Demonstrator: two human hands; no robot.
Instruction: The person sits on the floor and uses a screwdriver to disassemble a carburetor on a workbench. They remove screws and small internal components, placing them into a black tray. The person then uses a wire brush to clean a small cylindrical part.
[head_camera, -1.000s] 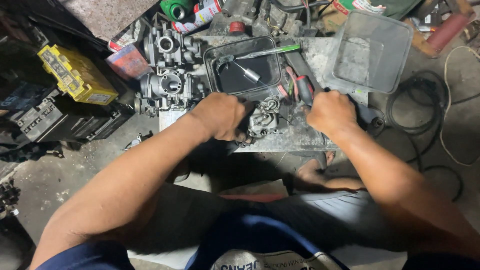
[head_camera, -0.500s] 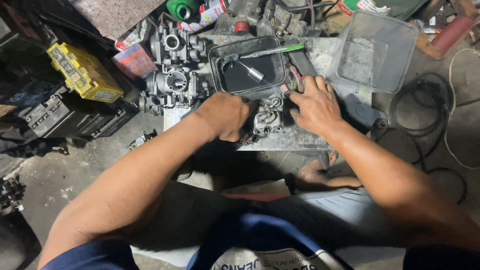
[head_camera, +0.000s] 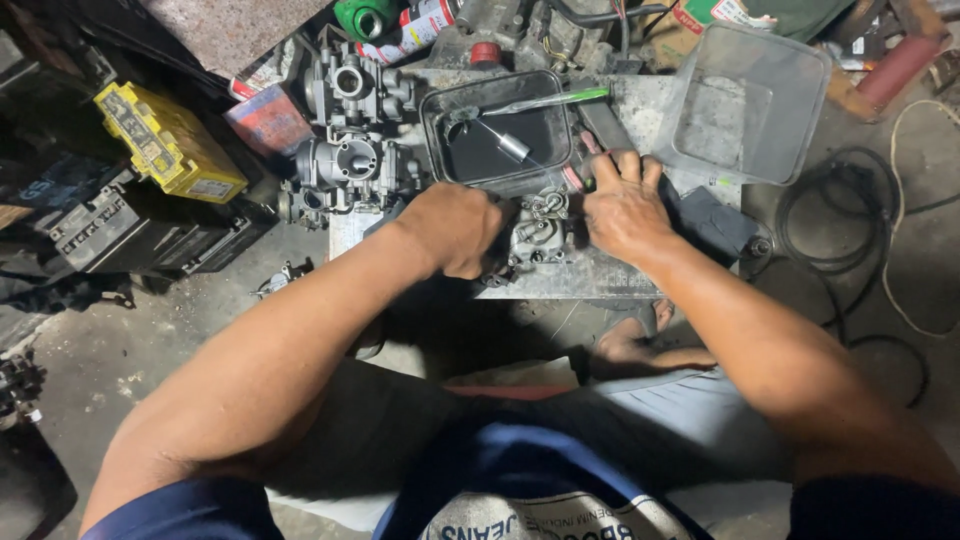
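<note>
The left hand is clamped on the carburetor at the bench middle; better hold it steady while the spread right hand reaches the red-handled tool.

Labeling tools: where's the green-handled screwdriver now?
Head view, upper centre: the green-handled screwdriver lies across the top rim of the black tray, just above the right hand.

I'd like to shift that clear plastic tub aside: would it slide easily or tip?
The clear plastic tub looks thin-walled and empty, so it is probably light and slides easily. It sits tilted at the slab's edge, so a push may well tip it off.
</note>
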